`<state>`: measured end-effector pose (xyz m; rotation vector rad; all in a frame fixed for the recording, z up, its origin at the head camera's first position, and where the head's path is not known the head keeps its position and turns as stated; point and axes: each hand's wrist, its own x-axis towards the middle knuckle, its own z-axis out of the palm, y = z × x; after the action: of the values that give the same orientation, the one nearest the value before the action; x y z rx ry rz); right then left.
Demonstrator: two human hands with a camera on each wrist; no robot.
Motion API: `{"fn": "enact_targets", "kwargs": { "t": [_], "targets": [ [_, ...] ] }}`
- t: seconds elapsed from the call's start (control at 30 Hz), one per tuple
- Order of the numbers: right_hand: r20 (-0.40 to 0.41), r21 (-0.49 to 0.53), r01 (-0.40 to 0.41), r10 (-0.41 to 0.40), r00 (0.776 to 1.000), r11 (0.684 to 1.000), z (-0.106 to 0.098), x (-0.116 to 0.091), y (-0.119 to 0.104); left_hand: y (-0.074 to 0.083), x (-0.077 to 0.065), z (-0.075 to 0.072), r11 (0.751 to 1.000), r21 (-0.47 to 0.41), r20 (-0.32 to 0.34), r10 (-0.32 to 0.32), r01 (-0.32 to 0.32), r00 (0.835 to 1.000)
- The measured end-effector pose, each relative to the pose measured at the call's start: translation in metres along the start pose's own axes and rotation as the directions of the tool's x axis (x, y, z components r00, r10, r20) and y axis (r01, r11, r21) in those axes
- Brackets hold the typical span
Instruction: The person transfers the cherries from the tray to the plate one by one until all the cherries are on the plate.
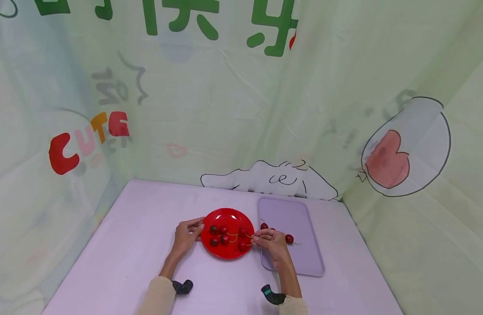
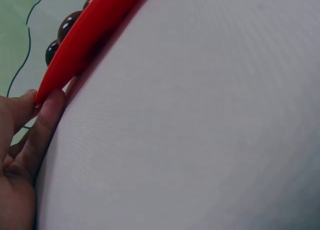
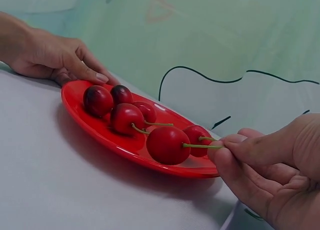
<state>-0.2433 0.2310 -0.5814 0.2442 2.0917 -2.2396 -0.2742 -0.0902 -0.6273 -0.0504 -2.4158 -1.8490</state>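
A red plate (image 1: 227, 253) carries several dark red cherries (image 1: 224, 239) with green stems. My left hand (image 1: 185, 236) pinches the plate's left rim, thumb above and a finger beneath, as the left wrist view shows. At the opposite rim, my right hand (image 1: 272, 243) pinches the green stem of a cherry (image 3: 168, 145) between thumb and fingertips. That cherry is over the right side of the plate; whether it touches the plate I cannot tell. Another cherry (image 3: 198, 141) sits just behind it, its stem reaching toward the same fingers.
A lilac tray (image 1: 304, 258) lies to the right, partly under my right hand. On it are a few cherries (image 1: 289, 239), some half hidden by the hand. Both stand on a pale table (image 1: 119, 253) bordered by printed curtains (image 1: 225, 109) at the back and sides.
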Motion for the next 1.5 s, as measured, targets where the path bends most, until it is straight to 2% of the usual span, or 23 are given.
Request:
{"fn": "enact_targets", "kwargs": {
  "t": [0.47, 0.77, 1.13, 1.37, 1.5],
  "targets": [
    [0.001, -0.085, 0.009, -0.009, 1.0, 0.996, 0.007, 0.005, -0.002, 0.0, -0.001, 0.0, 1.0, 0.011, -0.004, 0.008, -0.008, 1.0],
    [-0.039, -0.161, 0.005, -0.012, 0.999, 0.987, 0.017, 0.004, -0.011, -0.002, -0.001, 0.001, 1.0, 0.004, 0.0, 0.001, -0.001, 1.0],
    [0.005, -0.214, 0.064, -0.064, 0.998, 0.975, 0.024, 0.008, -0.013, -0.001, 0.0, 0.001, 1.0, 0.003, -0.002, -0.005, 0.005, 1.0],
    [0.015, -0.299, 0.1, -0.1, 0.995, 0.949, 0.028, 0.011, -0.01, 0.002, -0.002, 0.001, 1.0, 0.005, -0.001, -0.002, 0.002, 1.0],
    [0.023, -0.383, 0.133, -0.135, 0.991, 0.914, 0.031, 0.01, -0.012, 0.003, -0.002, 0.002, 1.0, 0.003, -0.004, -0.005, 0.005, 1.0]
  ]
}}
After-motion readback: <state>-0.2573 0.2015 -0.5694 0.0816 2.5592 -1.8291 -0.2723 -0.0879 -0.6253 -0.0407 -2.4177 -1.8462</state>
